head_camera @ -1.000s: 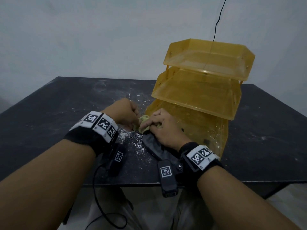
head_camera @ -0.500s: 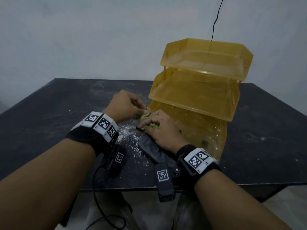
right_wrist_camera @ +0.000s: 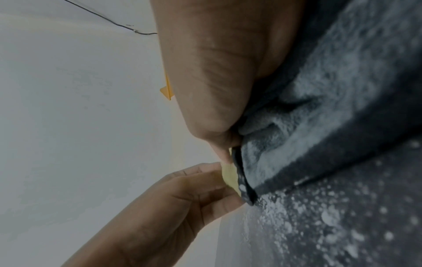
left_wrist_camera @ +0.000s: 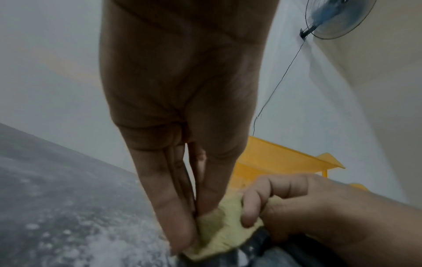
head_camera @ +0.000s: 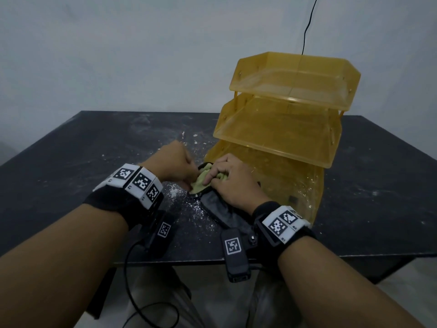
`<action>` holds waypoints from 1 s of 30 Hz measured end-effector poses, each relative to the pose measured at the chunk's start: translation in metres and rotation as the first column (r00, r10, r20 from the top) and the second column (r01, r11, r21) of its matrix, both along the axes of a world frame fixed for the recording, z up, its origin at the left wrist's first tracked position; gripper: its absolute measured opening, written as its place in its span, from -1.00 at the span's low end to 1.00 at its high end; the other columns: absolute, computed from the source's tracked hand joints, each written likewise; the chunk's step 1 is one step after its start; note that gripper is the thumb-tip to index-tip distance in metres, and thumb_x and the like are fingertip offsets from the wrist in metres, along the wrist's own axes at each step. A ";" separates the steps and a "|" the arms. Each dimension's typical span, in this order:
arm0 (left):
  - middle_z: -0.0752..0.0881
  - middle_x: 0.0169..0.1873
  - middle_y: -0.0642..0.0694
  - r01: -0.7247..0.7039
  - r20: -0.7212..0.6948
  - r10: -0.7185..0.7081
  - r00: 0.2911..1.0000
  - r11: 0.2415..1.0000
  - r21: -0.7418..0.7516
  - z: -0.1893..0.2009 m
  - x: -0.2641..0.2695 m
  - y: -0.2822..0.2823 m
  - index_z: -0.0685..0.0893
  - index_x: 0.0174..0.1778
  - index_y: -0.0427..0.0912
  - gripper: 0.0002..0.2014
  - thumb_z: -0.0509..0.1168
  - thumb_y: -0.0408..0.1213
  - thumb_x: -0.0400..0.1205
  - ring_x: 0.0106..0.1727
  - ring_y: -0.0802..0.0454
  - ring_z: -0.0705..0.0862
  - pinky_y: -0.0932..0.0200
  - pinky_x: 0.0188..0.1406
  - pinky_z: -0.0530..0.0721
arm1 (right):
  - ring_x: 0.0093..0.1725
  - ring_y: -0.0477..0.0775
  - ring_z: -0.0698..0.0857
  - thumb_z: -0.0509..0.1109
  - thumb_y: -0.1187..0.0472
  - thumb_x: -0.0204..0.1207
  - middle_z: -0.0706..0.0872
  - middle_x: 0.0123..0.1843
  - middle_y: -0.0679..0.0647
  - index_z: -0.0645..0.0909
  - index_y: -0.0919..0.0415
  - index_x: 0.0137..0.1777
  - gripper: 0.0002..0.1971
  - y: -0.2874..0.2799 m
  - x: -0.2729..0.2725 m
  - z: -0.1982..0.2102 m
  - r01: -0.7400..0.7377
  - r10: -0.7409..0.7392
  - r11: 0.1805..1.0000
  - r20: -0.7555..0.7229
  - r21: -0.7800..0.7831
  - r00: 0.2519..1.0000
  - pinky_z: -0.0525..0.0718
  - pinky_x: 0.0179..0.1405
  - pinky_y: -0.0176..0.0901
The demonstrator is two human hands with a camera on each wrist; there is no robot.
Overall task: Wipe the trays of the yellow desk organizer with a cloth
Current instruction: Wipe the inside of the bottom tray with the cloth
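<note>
A: So, what does the left hand [head_camera: 176, 165] have hold of?

B: The yellow-green end of the cloth [head_camera: 201, 183]. In the left wrist view the thumb and fingers [left_wrist_camera: 175, 225] are pressed together on a fold of it, pinching it low over the tabletop [head_camera: 71, 150].

A: And the right hand [head_camera: 233, 181]?

B: It sits just to the right of the left one, nearly touching it. Its fingers are curled down into the same bunch of cloth, gripping it from the other side. The dark grey part of the cloth trails back under that palm toward the wrist and lies flat on the tabletop.

A: Where is the organizer [head_camera: 283, 129] from there?

B: Directly beyond and to the right of the right hand. The knuckles are at the front left corner of its lowest tray, though I cannot tell whether they touch the plastic. The middle and top trays stand above and further back, well clear of both hands.

A: Anything else close by?

B: White powder [head_camera: 186, 204] is scattered on the tabletop just below the left hand and along the near edge of the cloth, and the dark cloth itself is dusted with it in the right wrist view. A thin black cable [head_camera: 308, 24] hangs down the wall behind the organizer. A fan [left_wrist_camera: 338, 16] shows high on the wall in the left wrist view
</note>
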State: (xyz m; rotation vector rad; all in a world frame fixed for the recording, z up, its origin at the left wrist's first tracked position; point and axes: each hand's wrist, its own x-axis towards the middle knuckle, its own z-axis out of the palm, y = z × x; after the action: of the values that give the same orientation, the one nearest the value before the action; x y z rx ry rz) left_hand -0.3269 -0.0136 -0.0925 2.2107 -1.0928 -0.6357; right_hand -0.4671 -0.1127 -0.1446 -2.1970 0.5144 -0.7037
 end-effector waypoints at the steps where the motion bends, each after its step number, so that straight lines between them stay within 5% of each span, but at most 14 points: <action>1: 0.83 -0.38 -0.25 0.022 -0.031 -0.022 0.999 1.000 -0.005 0.002 0.001 0.004 0.83 -0.23 -0.43 -0.96 0.47 -0.57 0.48 -0.35 -0.11 0.85 0.02 -0.22 0.85 | 0.02 -0.08 0.61 0.47 0.42 0.46 0.60 -0.01 -0.03 0.73 -0.05 -0.36 -0.67 0.001 0.000 0.000 0.040 -0.040 0.999 -0.002 -0.001 0.999 0.53 -0.05 -0.43; 4: 0.85 -0.32 -0.24 0.002 -0.138 -0.012 0.990 0.998 -0.071 0.008 0.006 0.012 0.83 -0.16 -0.40 -0.94 0.44 -0.51 0.54 -0.30 -0.13 0.84 0.03 -0.22 0.84 | 0.06 -0.04 0.58 0.30 0.49 0.51 0.59 0.02 0.01 0.67 0.10 -0.23 -0.72 0.000 0.000 -0.002 0.215 -0.215 0.977 -0.005 0.000 0.977 0.42 -0.12 -0.49; 9: 0.82 -0.29 -0.31 -0.126 -0.141 0.107 0.984 0.983 -0.133 0.005 0.016 0.017 0.80 -0.13 -0.31 -0.90 0.39 -0.52 0.59 -0.26 -0.17 0.81 -0.16 -0.07 0.83 | 0.08 0.18 0.68 0.16 0.36 0.62 0.67 0.21 0.07 0.51 0.07 0.34 -0.65 -0.006 0.017 0.003 0.222 -0.208 0.965 -0.107 0.137 0.972 0.69 0.00 0.11; 12: 0.83 -0.15 -0.33 -0.142 -0.199 0.114 0.973 0.981 -0.131 0.005 0.015 0.018 0.78 0.00 -0.35 -0.86 0.36 -0.57 0.60 -0.14 -0.17 0.84 -0.03 -0.19 0.85 | -0.07 0.29 0.68 0.13 0.29 0.68 0.71 0.01 0.15 0.56 0.19 0.19 -0.78 -0.005 0.027 0.008 0.129 -0.125 0.992 -0.208 0.008 0.970 0.70 -0.07 0.24; 14: 0.83 -0.08 -0.33 -0.150 -0.244 0.112 0.963 0.978 -0.142 0.005 0.013 0.016 0.74 0.07 -0.40 -0.84 0.35 -0.58 0.61 -0.08 -0.15 0.85 0.00 -0.22 0.85 | -0.20 0.16 0.63 0.11 0.30 0.71 0.75 0.02 0.15 0.63 0.21 0.05 -0.77 -0.006 0.025 0.006 0.105 -0.127 0.989 -0.242 -0.102 0.962 0.63 -0.22 0.04; 15: 0.83 -0.08 -0.33 -0.149 -0.256 0.109 0.960 0.978 -0.144 0.006 0.012 0.015 0.73 0.09 -0.42 -0.83 0.35 -0.58 0.61 -0.07 -0.14 0.85 0.00 -0.22 0.85 | -0.19 0.03 0.63 0.13 0.30 0.72 0.77 0.21 0.14 0.70 0.18 0.15 -0.72 -0.006 0.020 0.004 0.080 -0.111 0.988 -0.259 -0.130 0.959 0.58 -0.20 -0.16; 17: 0.82 -0.08 -0.34 -0.153 -0.283 0.106 0.953 0.976 -0.153 0.007 0.008 0.013 0.72 0.09 -0.46 -0.83 0.34 -0.59 0.61 -0.10 -0.12 0.84 0.03 -0.25 0.85 | 0.11 -0.09 0.71 0.22 0.30 0.70 0.63 0.53 -0.01 0.71 0.04 0.38 -0.63 -0.006 0.007 0.004 -0.006 -0.039 0.988 -0.283 -0.156 0.958 0.47 0.08 -0.42; 18: 0.82 -0.07 -0.35 -0.157 -0.300 0.106 0.948 0.976 -0.154 0.007 0.007 0.011 0.71 0.10 -0.47 -0.83 0.33 -0.60 0.61 -0.12 -0.11 0.83 0.04 -0.26 0.85 | 0.28 -0.11 0.68 0.28 0.31 0.67 0.62 0.53 -0.08 0.72 -0.01 0.37 -0.63 -0.007 -0.001 0.005 -0.065 0.019 0.985 -0.274 -0.160 0.961 0.41 0.18 -0.49; 20: 0.81 -0.06 -0.33 -0.155 -0.316 0.101 0.944 0.977 -0.150 0.008 0.004 0.010 0.70 0.10 -0.47 -0.83 0.31 -0.61 0.62 -0.11 -0.08 0.82 0.05 -0.28 0.84 | 0.30 -0.20 0.67 0.40 0.33 0.60 0.74 0.38 -0.12 0.81 -0.02 0.22 -0.68 -0.006 -0.016 0.009 -0.183 0.155 0.976 -0.205 -0.122 0.966 0.42 0.19 -0.63; 23: 0.81 -0.06 -0.32 -0.147 -0.307 0.098 0.947 0.979 -0.143 0.008 0.004 0.010 0.71 0.10 -0.46 -0.83 0.32 -0.61 0.61 -0.10 -0.08 0.82 0.04 -0.26 0.84 | 0.07 -0.20 0.71 0.42 0.34 0.61 0.78 0.14 -0.18 0.84 -0.02 0.08 -0.74 -0.012 -0.020 0.006 -0.014 0.013 0.999 -0.038 -0.042 0.999 0.61 -0.04 -0.48; 26: 0.83 -0.07 -0.30 -0.137 -0.274 0.097 0.957 0.982 -0.132 0.007 0.006 0.013 0.74 0.08 -0.41 -0.83 0.34 -0.59 0.60 -0.04 -0.11 0.84 0.00 -0.19 0.84 | 0.07 -0.02 0.68 0.24 0.32 0.73 0.71 0.25 -0.04 0.69 0.03 0.34 -0.68 -0.022 -0.005 0.004 0.296 -0.299 0.954 -0.072 -0.051 0.952 0.64 -0.11 -0.34; 28: 0.83 -0.06 -0.28 -0.124 -0.256 0.089 0.963 0.984 -0.125 0.006 0.007 0.015 0.74 0.09 -0.39 -0.82 0.34 -0.58 0.61 -0.02 -0.11 0.84 -0.02 -0.15 0.84 | 0.30 0.09 0.62 0.18 0.35 0.70 0.63 0.44 0.07 0.58 0.08 0.49 -0.59 -0.021 0.006 0.006 0.153 -0.197 0.972 -0.274 -0.176 0.941 0.62 0.22 -0.13; 30: 0.83 -0.07 -0.27 -0.119 -0.250 0.085 0.965 0.985 -0.125 0.005 0.008 0.017 0.75 0.10 -0.38 -0.82 0.34 -0.57 0.61 -0.02 -0.11 0.84 -0.03 -0.13 0.84 | 0.41 0.06 0.54 0.22 0.37 0.65 0.57 0.51 0.04 0.59 0.10 0.49 -0.57 -0.014 0.006 0.008 0.003 -0.105 0.963 -0.364 -0.269 0.925 0.44 0.34 -0.18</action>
State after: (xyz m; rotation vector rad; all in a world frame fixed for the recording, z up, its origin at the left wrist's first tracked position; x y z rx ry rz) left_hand -0.3190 0.0035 -0.0875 1.9941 -0.8650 -0.7407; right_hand -0.4611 -0.1266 -0.1366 -2.5978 0.7110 -0.3916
